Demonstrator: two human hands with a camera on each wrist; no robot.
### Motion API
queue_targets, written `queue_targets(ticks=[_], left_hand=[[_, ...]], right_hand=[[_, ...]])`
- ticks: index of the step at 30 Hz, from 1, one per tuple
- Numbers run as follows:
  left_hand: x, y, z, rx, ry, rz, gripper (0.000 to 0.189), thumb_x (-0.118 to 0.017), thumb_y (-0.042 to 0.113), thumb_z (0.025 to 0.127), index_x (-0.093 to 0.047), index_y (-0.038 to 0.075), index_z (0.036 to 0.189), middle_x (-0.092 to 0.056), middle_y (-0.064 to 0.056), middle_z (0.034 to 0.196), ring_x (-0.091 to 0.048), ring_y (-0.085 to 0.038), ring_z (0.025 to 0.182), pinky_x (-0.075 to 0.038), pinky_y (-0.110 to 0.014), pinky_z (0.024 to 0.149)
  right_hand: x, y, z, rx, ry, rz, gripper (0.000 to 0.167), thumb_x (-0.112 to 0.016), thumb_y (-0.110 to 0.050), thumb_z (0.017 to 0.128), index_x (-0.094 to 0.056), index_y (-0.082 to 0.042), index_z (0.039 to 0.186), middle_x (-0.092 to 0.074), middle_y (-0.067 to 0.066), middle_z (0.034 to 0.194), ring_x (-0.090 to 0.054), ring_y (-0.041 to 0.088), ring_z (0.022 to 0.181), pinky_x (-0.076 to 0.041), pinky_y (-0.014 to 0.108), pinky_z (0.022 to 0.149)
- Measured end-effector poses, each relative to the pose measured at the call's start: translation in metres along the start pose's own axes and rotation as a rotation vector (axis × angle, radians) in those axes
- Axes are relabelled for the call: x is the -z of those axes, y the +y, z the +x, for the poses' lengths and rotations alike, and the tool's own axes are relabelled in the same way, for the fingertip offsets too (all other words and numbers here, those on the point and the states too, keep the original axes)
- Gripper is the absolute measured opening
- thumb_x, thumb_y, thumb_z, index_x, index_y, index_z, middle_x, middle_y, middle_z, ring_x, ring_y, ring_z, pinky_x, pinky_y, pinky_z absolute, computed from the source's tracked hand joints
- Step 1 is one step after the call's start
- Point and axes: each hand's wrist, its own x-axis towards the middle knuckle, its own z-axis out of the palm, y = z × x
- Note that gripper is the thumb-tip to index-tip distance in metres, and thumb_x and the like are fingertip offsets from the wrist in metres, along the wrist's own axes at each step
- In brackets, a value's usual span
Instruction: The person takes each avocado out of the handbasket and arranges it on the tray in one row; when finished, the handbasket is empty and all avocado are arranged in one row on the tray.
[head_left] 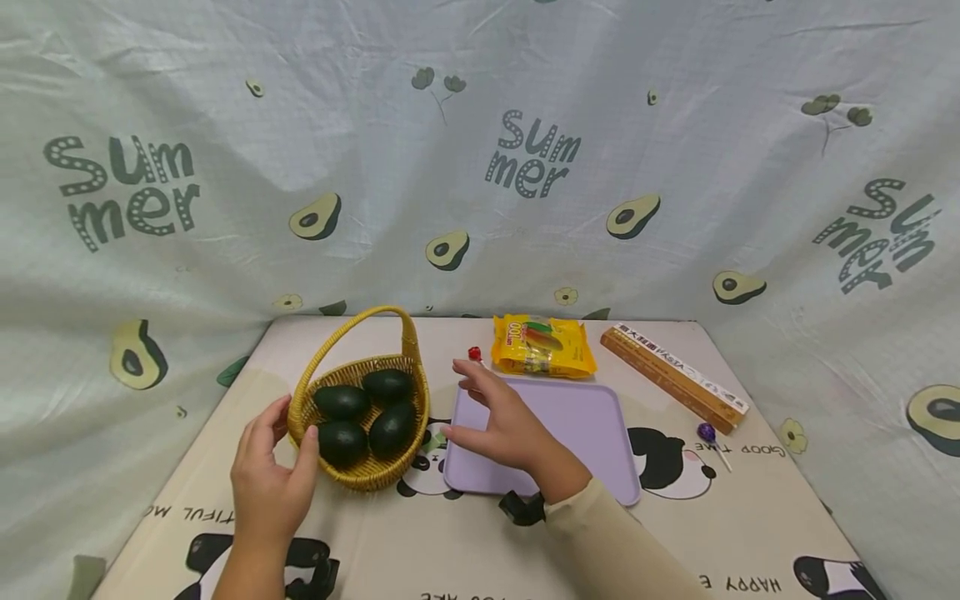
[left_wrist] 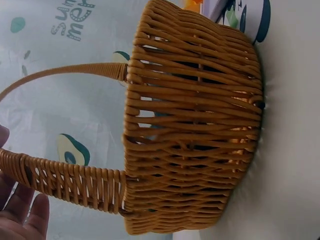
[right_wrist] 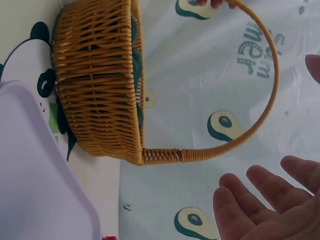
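The wicker basket (head_left: 367,482) is standing at the left of the tabletop (head_left: 435,546), holding four dark avocados (head_left: 341,402) and sitting just beside the lilac tray (head_left: 581,425). The left hand (head_left: 272,479) is straddling its handle (left_wrist: 60,182), thumb and fingers lying on either side; whether they are gripping or only touching, I cannot tell. The right hand (head_left: 510,425) is hovering toward the tray's left side, its fingers spreading wide and holding nothing. Good handling here probably means the left hand is wrapping the handle firmly while the right is steadying the opposite rim, so the loaded basket is staying level. As for writing, the backdrop (head_left: 585,50) is repeating "Summer", and the tabletop's print is showing "GOOD TIME" and "HAPPY" upside down. The yellow packet (head_left: 543,346), lying beyond the tray, is carrying what looks like an upturned "100"; the long box (head_left: 671,379) at the far right is bearing characters too small to read.
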Motion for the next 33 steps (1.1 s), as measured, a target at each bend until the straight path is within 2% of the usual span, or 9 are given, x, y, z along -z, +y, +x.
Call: queue_targets(ticks=[3, 6, 13, 17, 19, 26, 33], left_hand=[[0.0, -0.002, -0.002, 0.01, -0.004, 0.012, 0.048, -0.073, 0.0, 0.09, -0.058, -0.003, 0.135, -0.064, -0.022, 0.125, -0.06, -0.029, 0.116, -0.039, 0.001, 0.103], [-0.001, -0.005, -0.005, 0.016, -0.002, 0.025, 0.045, -0.074, 0.0, 0.089, -0.059, -0.005, 0.132, -0.064, -0.021, 0.122, -0.062, -0.028, 0.112, -0.039, 0.002, 0.101], [-0.002, -0.009, -0.012, 0.025, -0.007, 0.031, 0.046, -0.076, -0.003, 0.088, -0.058, -0.006, 0.13, -0.064, -0.018, 0.121, -0.055, 0.0, 0.113, -0.041, 0.003, 0.098], [-0.002, -0.011, -0.013, 0.012, -0.01, 0.024, 0.047, -0.078, -0.004, 0.086, -0.059, -0.006, 0.129, -0.064, -0.019, 0.12, -0.051, 0.007, 0.114, -0.042, 0.003, 0.097], [-0.001, -0.012, -0.013, 0.005, -0.01, 0.024, 0.047, -0.079, -0.005, 0.085, -0.06, -0.007, 0.128, -0.064, -0.02, 0.118, -0.053, 0.005, 0.113, -0.042, 0.003, 0.097], [0.001, -0.009, -0.013, 0.005, -0.009, 0.051, 0.048, -0.082, -0.004, 0.083, -0.061, -0.008, 0.125, -0.065, -0.02, 0.116, -0.064, -0.028, 0.106, -0.042, 0.004, 0.096], [0.003, -0.008, -0.013, 0.017, -0.028, 0.074, 0.049, -0.083, -0.003, 0.082, -0.061, -0.008, 0.125, -0.065, -0.02, 0.114, -0.066, -0.031, 0.105, -0.039, 0.006, 0.095]], right_hand=[[-0.002, 0.002, 0.005, -0.008, -0.01, -0.005, 0.083, -0.081, -0.038, 0.088, -0.035, -0.036, 0.157, -0.041, -0.011, 0.159, -0.049, 0.011, 0.14, -0.044, 0.035, 0.12], [-0.004, 0.003, 0.008, -0.019, -0.026, -0.004, 0.082, -0.08, -0.038, 0.089, -0.035, -0.035, 0.157, -0.041, -0.009, 0.159, -0.049, 0.013, 0.141, -0.043, 0.036, 0.12], [-0.009, 0.0, 0.018, -0.023, -0.057, -0.002, 0.082, -0.08, -0.037, 0.089, -0.036, -0.028, 0.158, -0.042, -0.003, 0.16, -0.049, 0.018, 0.142, -0.043, 0.037, 0.12], [-0.013, 0.001, 0.026, -0.027, -0.057, -0.007, 0.08, -0.08, -0.037, 0.089, -0.039, -0.026, 0.157, -0.045, -0.004, 0.158, -0.051, 0.016, 0.14, -0.043, 0.035, 0.12], [-0.015, 0.003, 0.029, -0.031, -0.056, -0.016, 0.079, -0.08, -0.037, 0.089, -0.041, -0.025, 0.156, -0.047, -0.004, 0.156, -0.051, 0.015, 0.139, -0.044, 0.035, 0.12], [-0.022, 0.01, 0.043, -0.06, -0.085, -0.015, 0.079, -0.08, -0.041, 0.088, -0.042, -0.022, 0.155, -0.051, 0.003, 0.155, -0.052, 0.017, 0.139, -0.043, 0.037, 0.12], [-0.024, 0.01, 0.058, -0.087, -0.138, -0.031, 0.079, -0.079, -0.043, 0.089, -0.044, -0.017, 0.155, -0.047, 0.007, 0.159, -0.05, 0.022, 0.143, -0.043, 0.041, 0.12]])
